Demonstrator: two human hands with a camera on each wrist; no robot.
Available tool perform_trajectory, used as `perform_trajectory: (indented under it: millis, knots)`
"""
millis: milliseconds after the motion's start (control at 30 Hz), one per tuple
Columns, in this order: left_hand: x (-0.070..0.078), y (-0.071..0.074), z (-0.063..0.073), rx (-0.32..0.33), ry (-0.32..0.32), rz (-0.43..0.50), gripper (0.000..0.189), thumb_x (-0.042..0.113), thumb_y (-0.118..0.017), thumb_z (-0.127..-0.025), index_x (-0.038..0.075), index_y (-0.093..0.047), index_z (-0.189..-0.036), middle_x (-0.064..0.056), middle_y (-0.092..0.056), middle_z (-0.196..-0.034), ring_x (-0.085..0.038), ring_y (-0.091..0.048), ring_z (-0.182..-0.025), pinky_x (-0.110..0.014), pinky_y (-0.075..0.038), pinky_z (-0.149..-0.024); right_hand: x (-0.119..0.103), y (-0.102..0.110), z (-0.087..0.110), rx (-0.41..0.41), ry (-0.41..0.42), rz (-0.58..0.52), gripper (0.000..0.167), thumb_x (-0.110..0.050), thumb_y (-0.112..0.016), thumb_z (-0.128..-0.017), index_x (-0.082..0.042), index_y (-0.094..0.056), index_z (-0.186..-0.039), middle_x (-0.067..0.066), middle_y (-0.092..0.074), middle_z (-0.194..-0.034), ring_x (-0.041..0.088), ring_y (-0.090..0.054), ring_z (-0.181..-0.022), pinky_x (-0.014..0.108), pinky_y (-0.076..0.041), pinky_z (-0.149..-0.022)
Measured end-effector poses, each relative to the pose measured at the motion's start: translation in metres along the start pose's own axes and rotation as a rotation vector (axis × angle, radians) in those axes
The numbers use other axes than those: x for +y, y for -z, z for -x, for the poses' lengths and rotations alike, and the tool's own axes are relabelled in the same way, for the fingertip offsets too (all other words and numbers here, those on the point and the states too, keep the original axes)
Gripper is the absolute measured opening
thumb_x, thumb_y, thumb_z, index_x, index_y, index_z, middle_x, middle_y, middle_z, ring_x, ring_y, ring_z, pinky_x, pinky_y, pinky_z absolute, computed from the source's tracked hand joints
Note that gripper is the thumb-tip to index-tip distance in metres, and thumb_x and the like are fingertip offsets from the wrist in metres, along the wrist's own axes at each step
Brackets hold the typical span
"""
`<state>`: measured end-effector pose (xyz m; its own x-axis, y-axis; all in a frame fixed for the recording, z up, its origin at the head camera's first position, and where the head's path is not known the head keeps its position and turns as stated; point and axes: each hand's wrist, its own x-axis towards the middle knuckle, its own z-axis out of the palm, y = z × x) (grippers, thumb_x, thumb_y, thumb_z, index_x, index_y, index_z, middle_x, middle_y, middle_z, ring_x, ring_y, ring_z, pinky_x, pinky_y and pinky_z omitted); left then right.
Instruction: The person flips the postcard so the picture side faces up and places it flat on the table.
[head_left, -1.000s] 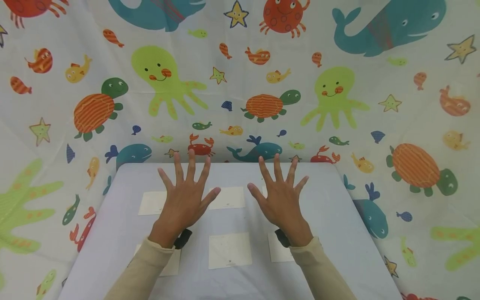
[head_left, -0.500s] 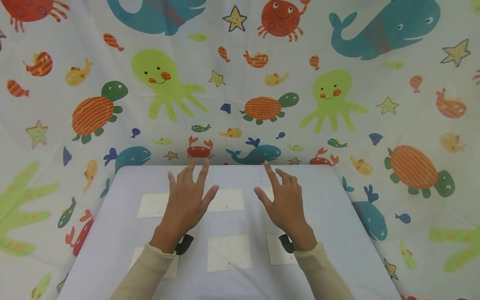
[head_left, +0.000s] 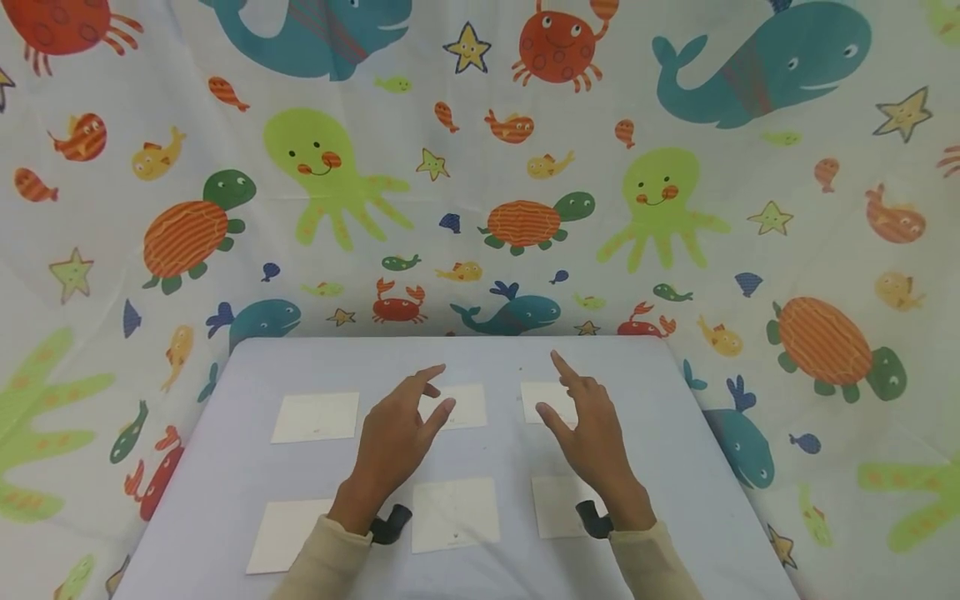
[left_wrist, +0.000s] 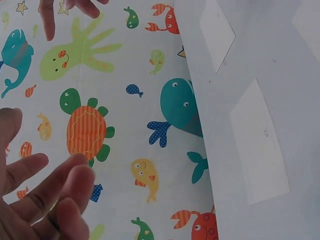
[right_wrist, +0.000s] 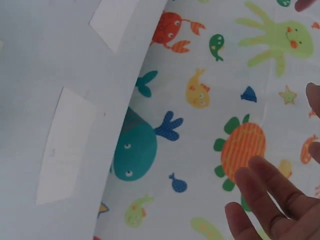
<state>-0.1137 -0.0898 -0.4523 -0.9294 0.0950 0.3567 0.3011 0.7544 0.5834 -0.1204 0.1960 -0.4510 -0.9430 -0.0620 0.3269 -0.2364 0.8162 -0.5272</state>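
My left hand (head_left: 393, 437) hovers above the white table, its fingers bent loosely and pointing inward. It holds nothing. Just beyond it lies a white card (head_left: 467, 407), partly covered by the fingers. To the right, my right hand (head_left: 596, 433) is held up in the same way, thumb apart from the fingers, also holding nothing. Behind it another white card (head_left: 542, 402) is partly hidden. Relaxed fingers (left_wrist: 35, 200) show in the left wrist view, and fingers (right_wrist: 270, 200) in the right wrist view, neither around any object.
More white cards lie in two rows: one at far left (head_left: 315, 417), and in the near row a left card (head_left: 281, 533), a middle card (head_left: 455, 515) and a right card (head_left: 557, 507). A sea-animal curtain (head_left: 465, 183) hangs behind the table (head_left: 675, 500).
Both hands had fingers spread wide; the fingers have since relaxed and bent. The left hand has moved right and nearer, turning inward, uncovering the far-left card. The right hand has shifted slightly right.
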Motion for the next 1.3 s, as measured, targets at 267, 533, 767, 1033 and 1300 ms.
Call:
perform_trajectory:
  millis: [267,533,767,1033,1300]
  knots:
    - [0.005,-0.025,0.01,0.037,0.044,0.057,0.053,0.035,-0.079,-0.097,0.028,-0.062,-0.146,0.003,-0.08,-0.114,-0.003,-0.046,-0.059,-0.021,-0.042,-0.051,0.015,0.001,0.017,0.006,-0.036,-0.018,0.083,-0.027,-0.083,-0.094,-0.036,-0.039,-0.164,0.015,-0.068,-0.136,0.033,-0.067,-0.121,0.062,-0.057,-0.098]
    - [0.01,-0.046,0.027,0.007,0.082,0.16,0.051,0.034,-0.081,-0.096,0.031,-0.063,-0.144,0.006,-0.08,-0.119,0.003,-0.05,-0.06,-0.02,-0.044,-0.054,0.032,-0.001,0.034,0.038,-0.062,-0.015,0.083,-0.026,-0.084,-0.094,-0.033,-0.04,-0.164,0.015,-0.069,-0.134,0.035,-0.069,-0.117,0.061,-0.057,-0.096]
    - [0.015,-0.072,0.043,-0.021,0.124,0.266,0.047,0.032,-0.083,-0.093,0.031,-0.068,-0.137,0.011,-0.079,-0.119,0.004,-0.052,-0.059,-0.02,-0.044,-0.056,0.045,-0.002,0.049,0.048,-0.104,0.002,0.082,-0.025,-0.085,-0.092,-0.034,-0.044,-0.162,0.014,-0.071,-0.133,0.034,-0.071,-0.116,0.067,-0.055,-0.097]
    - [0.018,-0.101,0.057,-0.118,0.229,0.456,0.043,0.027,-0.086,-0.09,0.031,-0.07,-0.13,0.01,-0.08,-0.114,-0.002,-0.052,-0.051,-0.022,-0.043,-0.047,0.067,-0.008,0.067,0.02,-0.176,-0.024,0.075,-0.021,-0.085,-0.092,-0.03,-0.051,-0.157,0.014,-0.073,-0.131,0.035,-0.071,-0.115,0.068,-0.053,-0.098]
    - [0.016,-0.136,0.078,-0.211,0.233,0.607,0.048,0.023,-0.086,-0.089,0.032,-0.067,-0.132,-0.004,-0.08,-0.117,-0.001,-0.053,-0.044,-0.02,-0.042,-0.039,0.089,-0.012,0.087,-0.011,-0.229,-0.015,0.07,-0.017,-0.084,-0.092,-0.027,-0.054,-0.154,0.013,-0.073,-0.129,0.033,-0.07,-0.113,0.064,-0.055,-0.096]
